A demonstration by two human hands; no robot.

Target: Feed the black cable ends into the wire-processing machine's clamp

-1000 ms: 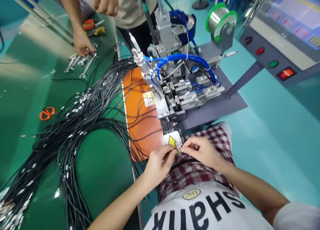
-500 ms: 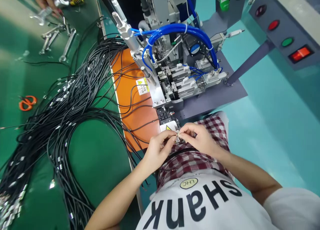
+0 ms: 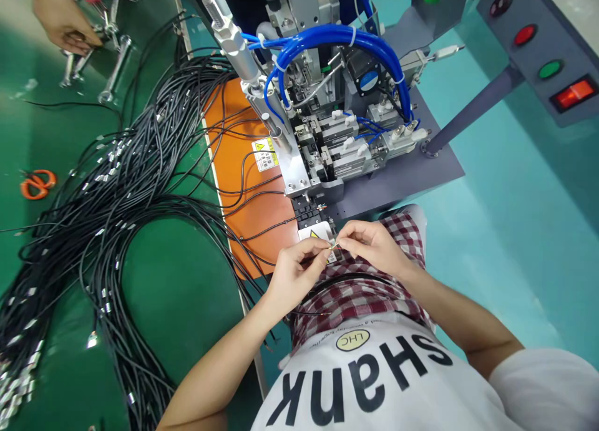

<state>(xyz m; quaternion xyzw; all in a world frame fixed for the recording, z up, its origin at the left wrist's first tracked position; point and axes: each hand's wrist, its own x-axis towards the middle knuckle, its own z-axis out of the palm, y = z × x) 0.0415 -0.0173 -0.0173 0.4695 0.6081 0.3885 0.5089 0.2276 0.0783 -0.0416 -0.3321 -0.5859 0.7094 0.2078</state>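
Observation:
My left hand [image 3: 296, 270] and my right hand [image 3: 370, 246] meet just in front of the machine's black fixture [image 3: 309, 216]. Both pinch the tip of a thin black cable [image 3: 349, 281], whose end with fine coloured wires [image 3: 333, 246] shows between the fingertips. The cable loops down over my checked lap. A white label with a yellow arrow [image 3: 314, 234] lies right behind my fingers.
A small machine [image 3: 327, 125] with blue hoses stands on a grey plate beside an orange mat [image 3: 238, 156]. A large heap of black cables [image 3: 116, 194] covers the green bench. Orange scissors [image 3: 35, 184] lie at the left. Another person's hand [image 3: 63, 19] touches wrenches at top left.
The view has dipped and shifted, so the machine sits higher in frame. My hands stay pinched together on the cable end. The other person's hand moved among the wrenches.

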